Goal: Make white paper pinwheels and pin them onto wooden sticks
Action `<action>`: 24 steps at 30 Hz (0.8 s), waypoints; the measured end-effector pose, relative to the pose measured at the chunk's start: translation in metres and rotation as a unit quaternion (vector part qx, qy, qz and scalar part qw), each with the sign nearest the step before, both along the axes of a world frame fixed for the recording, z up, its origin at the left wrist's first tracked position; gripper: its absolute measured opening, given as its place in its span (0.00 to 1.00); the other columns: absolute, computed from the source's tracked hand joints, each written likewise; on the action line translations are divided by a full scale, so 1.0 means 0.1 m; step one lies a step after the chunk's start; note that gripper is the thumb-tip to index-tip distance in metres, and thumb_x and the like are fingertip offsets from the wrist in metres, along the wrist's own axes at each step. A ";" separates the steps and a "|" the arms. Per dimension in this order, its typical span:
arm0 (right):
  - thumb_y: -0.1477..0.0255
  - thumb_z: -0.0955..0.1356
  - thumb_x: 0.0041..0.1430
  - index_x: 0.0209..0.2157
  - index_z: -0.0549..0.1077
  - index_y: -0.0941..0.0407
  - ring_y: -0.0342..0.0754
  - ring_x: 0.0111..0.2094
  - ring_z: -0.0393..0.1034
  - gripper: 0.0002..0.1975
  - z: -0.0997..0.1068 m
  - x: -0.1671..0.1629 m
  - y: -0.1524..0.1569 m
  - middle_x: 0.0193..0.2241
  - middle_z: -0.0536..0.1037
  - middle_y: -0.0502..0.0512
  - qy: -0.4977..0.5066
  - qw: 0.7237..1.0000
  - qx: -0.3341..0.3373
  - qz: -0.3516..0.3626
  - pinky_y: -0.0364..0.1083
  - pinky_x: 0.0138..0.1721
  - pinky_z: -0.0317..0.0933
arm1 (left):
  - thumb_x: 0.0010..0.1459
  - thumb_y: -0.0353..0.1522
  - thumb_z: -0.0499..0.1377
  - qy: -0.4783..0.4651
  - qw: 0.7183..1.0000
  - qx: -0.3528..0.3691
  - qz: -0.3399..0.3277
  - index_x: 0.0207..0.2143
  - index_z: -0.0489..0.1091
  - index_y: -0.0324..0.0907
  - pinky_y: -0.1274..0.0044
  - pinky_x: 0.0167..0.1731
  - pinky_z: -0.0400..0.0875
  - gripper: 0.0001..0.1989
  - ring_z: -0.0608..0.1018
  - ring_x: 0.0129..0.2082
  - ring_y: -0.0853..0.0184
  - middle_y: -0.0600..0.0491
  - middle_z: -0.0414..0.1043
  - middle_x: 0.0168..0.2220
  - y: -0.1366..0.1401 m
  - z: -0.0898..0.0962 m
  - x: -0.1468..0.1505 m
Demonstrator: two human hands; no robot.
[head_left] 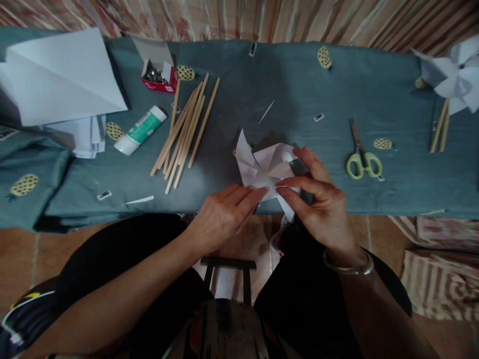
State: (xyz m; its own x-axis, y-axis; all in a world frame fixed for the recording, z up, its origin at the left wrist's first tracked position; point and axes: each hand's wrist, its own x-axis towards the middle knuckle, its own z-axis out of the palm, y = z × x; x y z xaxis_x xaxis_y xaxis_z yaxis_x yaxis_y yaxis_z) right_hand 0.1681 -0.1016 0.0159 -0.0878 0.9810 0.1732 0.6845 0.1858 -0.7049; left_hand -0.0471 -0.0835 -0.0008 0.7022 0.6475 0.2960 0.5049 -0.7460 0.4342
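A white paper pinwheel (264, 172) with curled blades is between my hands at the near edge of the cloth-covered table. My left hand (230, 212) is closed, thumb and fingers pressing its lower left side near the middle. My right hand (318, 197) pinches a folded paper blade between thumb and index finger, while another finger reaches up to the upper right blade. One blade points up at the left and another hangs down past the table edge. My fingers hide part of the pinwheel's lower middle.
Left of the pinwheel lie several wooden sticks (187, 132), a glue tube (141, 129), a red box of metal pins (159, 80) and white paper sheets (67, 80). To the right are green-handled scissors (361, 154) and finished-looking pinwheels (458, 75) on sticks. A paper sliver (266, 112) lies beyond.
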 end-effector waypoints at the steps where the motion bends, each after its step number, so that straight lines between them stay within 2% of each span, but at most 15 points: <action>1: 0.71 0.69 0.61 0.36 0.78 0.49 0.62 0.68 0.51 0.05 -0.01 -0.03 0.01 0.63 0.66 0.49 -0.014 1.000 0.009 -0.002 0.69 0.62 0.56 | 0.65 0.25 0.54 0.000 1.000 -0.006 -0.010 0.55 0.64 0.36 0.74 0.38 0.77 0.16 0.77 0.38 0.66 0.48 0.77 0.41 0.00 0.00 0.00; 4: 0.71 0.68 0.62 0.36 0.77 0.48 0.60 0.69 0.48 0.05 -0.03 -0.09 0.02 0.63 0.65 0.48 -0.051 0.998 0.036 -0.009 0.65 0.64 0.56 | 0.65 0.24 0.53 -0.009 0.999 -0.022 -0.032 0.54 0.65 0.37 0.72 0.42 0.77 0.16 0.77 0.41 0.66 0.47 0.76 0.44 0.01 0.01 0.01; 7: 0.71 0.68 0.62 0.37 0.76 0.49 0.59 0.69 0.49 0.04 -0.05 -0.13 0.03 0.64 0.64 0.51 -0.065 0.996 0.052 -0.013 0.63 0.63 0.58 | 0.64 0.23 0.53 -0.019 0.999 -0.032 -0.022 0.50 0.68 0.35 0.72 0.42 0.78 0.13 0.77 0.42 0.65 0.46 0.76 0.43 0.02 0.00 0.03; 13: 0.70 0.67 0.63 0.51 0.71 0.46 0.61 0.68 0.51 0.15 -0.09 -0.14 0.03 0.63 0.64 0.52 -0.060 0.996 0.060 -0.008 0.67 0.66 0.51 | 0.63 0.23 0.55 -0.028 0.998 -0.057 -0.009 0.50 0.69 0.34 0.71 0.42 0.78 0.13 0.77 0.42 0.64 0.46 0.75 0.43 0.02 -0.02 0.04; 15: 0.69 0.67 0.64 0.53 0.70 0.45 0.60 0.68 0.51 0.16 -0.10 -0.13 0.02 0.63 0.64 0.50 -0.056 0.996 0.066 -0.004 0.67 0.66 0.50 | 0.63 0.24 0.55 -0.037 0.997 -0.064 -0.010 0.50 0.69 0.34 0.71 0.42 0.78 0.13 0.77 0.42 0.64 0.46 0.75 0.43 0.02 -0.04 0.04; 24: 0.71 0.65 0.66 0.51 0.72 0.41 0.57 0.69 0.49 0.15 -0.15 -0.14 0.01 0.65 0.61 0.43 -0.088 0.993 0.081 0.015 0.61 0.67 0.51 | 0.64 0.24 0.54 -0.074 0.992 -0.101 -0.010 0.47 0.72 0.35 0.72 0.40 0.78 0.12 0.77 0.41 0.64 0.47 0.75 0.39 0.03 -0.04 0.05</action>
State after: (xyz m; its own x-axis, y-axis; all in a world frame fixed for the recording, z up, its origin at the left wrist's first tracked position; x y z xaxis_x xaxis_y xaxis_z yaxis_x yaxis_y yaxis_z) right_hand 0.1544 -0.1011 0.0012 -0.1587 0.9379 0.3084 0.7867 0.3089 -0.5345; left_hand -0.0423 -0.0804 -0.0045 0.6738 0.6908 0.2624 0.4102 -0.6450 0.6448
